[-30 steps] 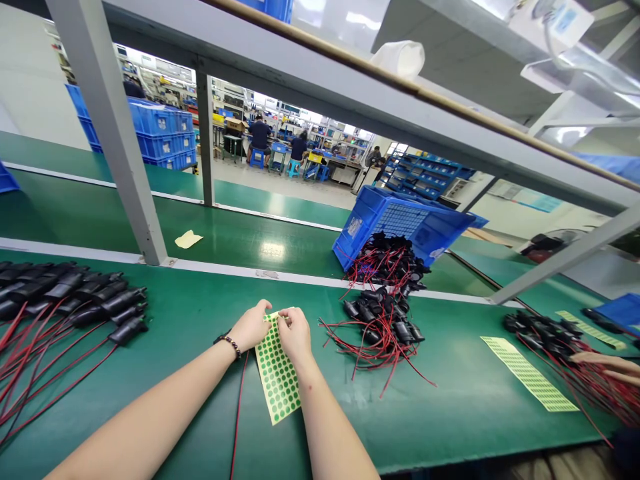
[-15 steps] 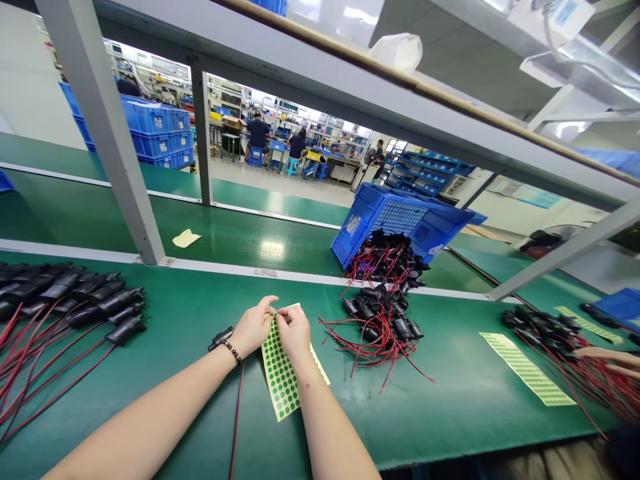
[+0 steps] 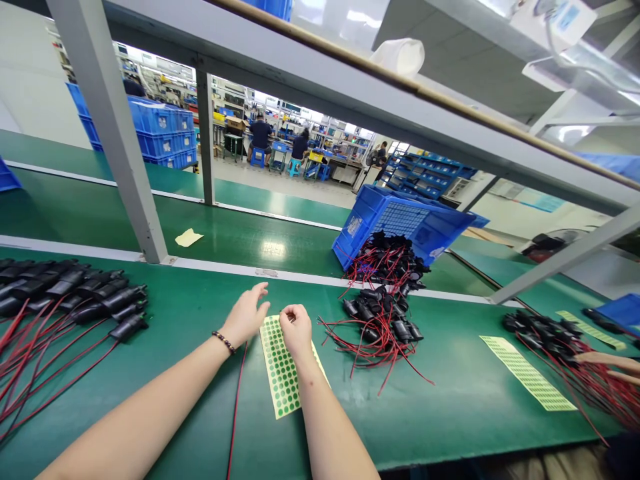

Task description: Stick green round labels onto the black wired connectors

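My left hand [image 3: 246,315] is raised a little over the green bench, fingers apart, with nothing in it. It hides the black part seen earlier beside the wrist, and a red wire [image 3: 237,407] runs from under it toward me. A pale sheet of green round stickers [image 3: 281,373] lies just to its right. Over the top of that sheet, my right hand [image 3: 297,328] is closed in a pinch. Whatever its fingertips hold is too small to make out. A second pale sheet edge shows beneath the right wrist.
Black cylindrical parts with red wires [image 3: 75,290] lie in rows at left. More such parts [image 3: 383,317] spill from a tipped blue crate [image 3: 347,230]. Another sticker sheet [image 3: 527,373] and a co-worker's hand [image 3: 607,360] are at right. A grey post [image 3: 123,147] stands at left.
My left hand has come away from the sticker sheet and my right fingertips, moving up and left while opening. My right hand stays pinched, nearly in place. The black part is now hidden.
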Motion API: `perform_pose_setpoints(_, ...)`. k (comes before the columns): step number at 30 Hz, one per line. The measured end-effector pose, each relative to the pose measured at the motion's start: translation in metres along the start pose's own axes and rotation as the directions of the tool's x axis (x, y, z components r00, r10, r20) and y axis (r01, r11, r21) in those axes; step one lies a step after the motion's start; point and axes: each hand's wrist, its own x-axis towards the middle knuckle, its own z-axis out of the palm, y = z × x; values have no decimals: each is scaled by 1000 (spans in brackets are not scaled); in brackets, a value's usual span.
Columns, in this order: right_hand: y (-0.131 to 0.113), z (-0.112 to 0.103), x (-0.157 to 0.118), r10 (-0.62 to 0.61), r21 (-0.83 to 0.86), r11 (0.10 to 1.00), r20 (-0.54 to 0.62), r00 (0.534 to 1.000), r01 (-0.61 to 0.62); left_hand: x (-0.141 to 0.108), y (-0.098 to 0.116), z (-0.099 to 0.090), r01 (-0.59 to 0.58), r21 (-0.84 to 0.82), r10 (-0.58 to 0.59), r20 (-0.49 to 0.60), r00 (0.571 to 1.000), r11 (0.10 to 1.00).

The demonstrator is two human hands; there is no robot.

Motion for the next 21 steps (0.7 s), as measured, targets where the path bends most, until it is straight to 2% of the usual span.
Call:
perform_pose_setpoints(2,0,-2,1,16,23,1000,-25,1000,-15,1,-4,-23,-17,145,19,-17,1000,989)
perform_pose_setpoints(3,0,-3,2,23,37,999,-37,999,-21,-1,-7,-35,-15,209,11,20,1000,978)
perform_pose_setpoints(5,-2,-4,2,32,68,997,-51,998,-29,-10,-16,-54,17,308,-64,141,988,951)
perform_pose_setpoints(7,-5,-4,1,35,98,995,-50,998,-30,-23,-28,-64,42,369,-148,265,953,928)
perform_pose_setpoints(10,-9,0,-2,38,154,987,-9,999,-36,-41,-42,-63,32,410,-196,366,910,912)
perform_pose_setpoints(14,-9,11,-12,50,287,953,168,984,-98,-51,-42,-52,20,391,-163,338,927,920)
perform_pose_setpoints(16,-9,17,-18,49,372,912,317,947,-172,-51,-36,-50,22,324,-128,311,942,946)
perform_pose_setpoints(18,-12,22,-24,35,452,850,461,887,-269,-51,-30,-51,-3,228,-62,277,959,974)
perform_pose_setpoints(20,-18,25,-29,9,519,782,544,839,-345,-52,-24,-51,-34,99,9,238,971,994)
perform_pose_setpoints(21,-22,26,-31,0,550,752,553,833,-364,-52,-22,-50,-29,11,26,214,976,1000)
